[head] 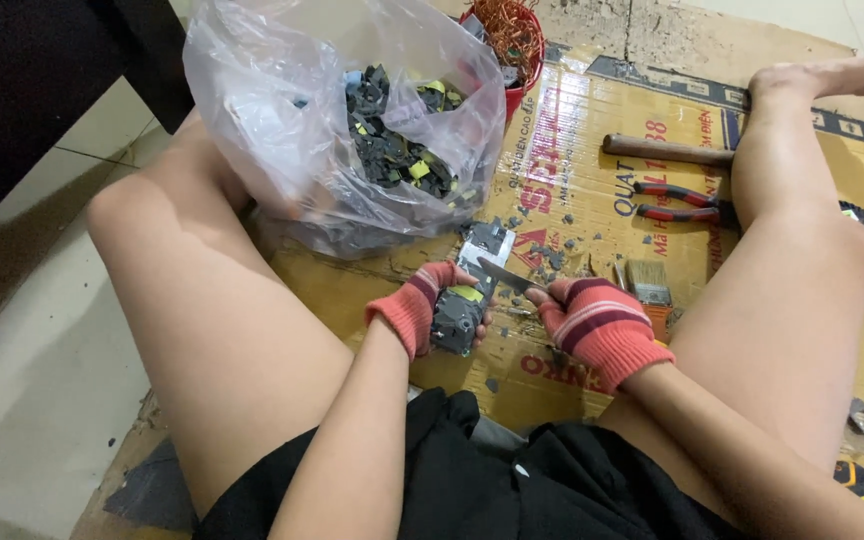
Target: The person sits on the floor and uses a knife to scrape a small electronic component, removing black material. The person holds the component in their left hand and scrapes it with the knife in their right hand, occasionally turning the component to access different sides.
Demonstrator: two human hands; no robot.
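head view:
left hand (430,305): gloved, clamped round grey part (459,318) with a yellow sticker, held low between the knees, steady for the blade
right hand (597,322): gloved, closed on knife (508,277), tip at the part's top
bag (352,120): clear plastic, black/yellow scraps, near the left hand
cardboard (562,190): flattened box as mat, red print, chips on it
pliers (677,202): red grips, beside the hammer (667,151), right of the hands

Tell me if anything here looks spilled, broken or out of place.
Small dark grey plastic fragments lie scattered over the flattened brown cardboard sheet, around the red-handled pliers and the small flat paintbrush. The dark block-shaped part in the left hand looks broken open.
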